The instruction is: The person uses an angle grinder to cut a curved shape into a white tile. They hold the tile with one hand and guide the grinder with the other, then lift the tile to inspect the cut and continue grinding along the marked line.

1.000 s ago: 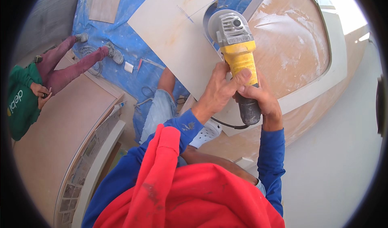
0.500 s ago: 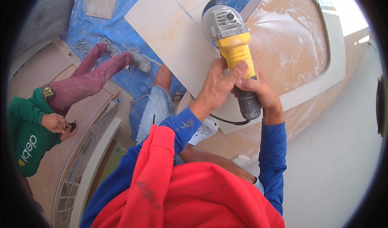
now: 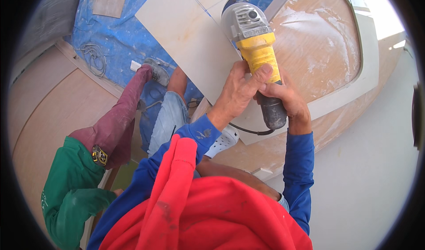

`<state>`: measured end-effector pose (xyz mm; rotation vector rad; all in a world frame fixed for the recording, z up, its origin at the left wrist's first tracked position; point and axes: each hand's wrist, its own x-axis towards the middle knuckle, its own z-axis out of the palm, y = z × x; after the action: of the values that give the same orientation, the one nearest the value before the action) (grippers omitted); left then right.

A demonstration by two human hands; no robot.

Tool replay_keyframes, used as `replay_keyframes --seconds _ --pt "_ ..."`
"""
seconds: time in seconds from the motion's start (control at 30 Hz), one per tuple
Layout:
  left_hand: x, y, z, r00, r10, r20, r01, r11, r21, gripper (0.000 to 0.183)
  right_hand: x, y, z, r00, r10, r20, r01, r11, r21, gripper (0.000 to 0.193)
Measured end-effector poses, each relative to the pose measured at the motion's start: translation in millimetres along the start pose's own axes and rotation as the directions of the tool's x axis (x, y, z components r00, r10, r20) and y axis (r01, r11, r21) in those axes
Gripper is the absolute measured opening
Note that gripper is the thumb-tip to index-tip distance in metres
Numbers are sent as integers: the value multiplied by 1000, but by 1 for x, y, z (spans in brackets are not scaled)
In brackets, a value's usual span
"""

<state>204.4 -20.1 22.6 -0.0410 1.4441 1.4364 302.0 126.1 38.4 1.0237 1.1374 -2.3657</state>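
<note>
Both my hands grip an angle grinder [image 3: 257, 50] with a silver head, yellow body and black rear end. My left hand [image 3: 239, 90] wraps the yellow part, its thumb lying across the top. Around the black rear of the body, my right hand [image 3: 290, 97] is closed from the right side. The grinder's head is over the edge of a pale panel [image 3: 186, 24], near a cut-out where blue sheeting shows. Its disc is hidden beneath the head. From the rear end a black cord [image 3: 250, 131] curves off to the left under my left forearm.
Right of the grinder, a dusty wooden surface [image 3: 316, 46] shows inside a pale curved frame [image 3: 369, 59]. Blue sheeting [image 3: 124, 37] with a coiled cable [image 3: 94, 59] covers the floor at left. A co-worker in a green top [image 3: 77, 174] is close on my left.
The co-worker at left has moved nearer to me and turned, with one arm now reaching toward my side. My hands and the grinder have hardly moved.
</note>
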Motion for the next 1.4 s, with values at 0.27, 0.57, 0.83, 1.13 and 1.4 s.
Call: replay_keyframes --seconds 0.27,0.57,0.83,1.13,1.4 --pt "-2 5 -2 999 -35 15 35 999 22 78 1 2 -1 1000 5 10 -5 1000 -2 58" --pt "2 0 -2 999 -27 17 27 1000 4 82 2 0 0 1000 7 -5 -7 1000 7 59" --pt "1 0 -4 999 -24 47 23 1000 5 84 3 1 -2 1000 13 9 -13 1000 -15 60" --pt "3 -3 -5 999 -28 44 28 1000 2 84 3 0 0 1000 22 -2 -22 999 -32 61" --pt "3 -1 -8 994 -69 86 68 998 13 80 3 0 -1 1000 13 -2 -14 999 -43 61"
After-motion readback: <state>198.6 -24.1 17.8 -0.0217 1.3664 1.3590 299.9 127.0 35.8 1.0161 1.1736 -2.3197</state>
